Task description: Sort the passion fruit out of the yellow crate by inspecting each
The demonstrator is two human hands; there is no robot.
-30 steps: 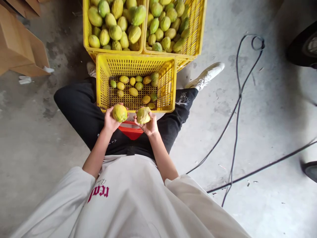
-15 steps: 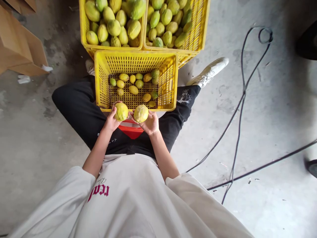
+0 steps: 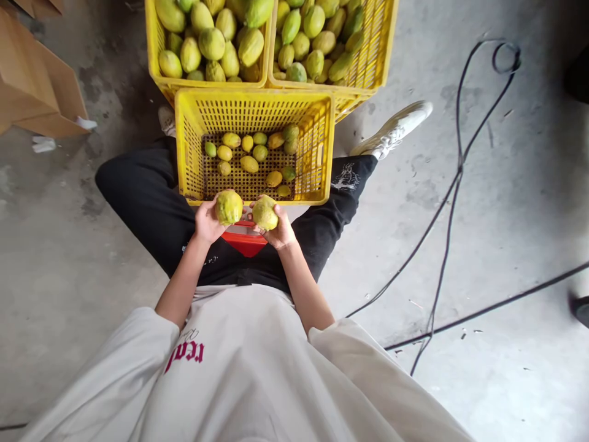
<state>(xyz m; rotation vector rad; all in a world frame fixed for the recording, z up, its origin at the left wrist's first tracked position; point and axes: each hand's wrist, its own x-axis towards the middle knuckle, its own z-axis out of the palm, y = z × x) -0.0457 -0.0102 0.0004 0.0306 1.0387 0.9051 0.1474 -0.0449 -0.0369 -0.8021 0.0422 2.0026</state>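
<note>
My left hand (image 3: 208, 222) is curled around a yellow-green fruit that looks like a small papaya (image 3: 229, 207). A second, lumpier papaya (image 3: 265, 212) sits in the fingers of my right hand (image 3: 282, 233). Both hands are side by side above my lap, a little apart, at the near rim of a yellow plastic crate (image 3: 254, 96). On that crate's slatted floor lie several smaller yellow and green fruits (image 3: 249, 164), spread out. The undersides of both held fruits are hidden by my palms and fingers.
Two larger yellow crates, a left one (image 3: 151, 55) and a right one (image 3: 386, 49), stand behind, heaped with similar fruit. A red plastic object (image 3: 246, 245) shows between my legs. Cardboard (image 3: 41, 86) lies at the left; a black cable (image 3: 453, 190) crosses the floor at the right.
Both fruits have turned slightly in my hands, so other sides of their skin show. My hands have shifted slightly to the right. The view has moved a little.
</note>
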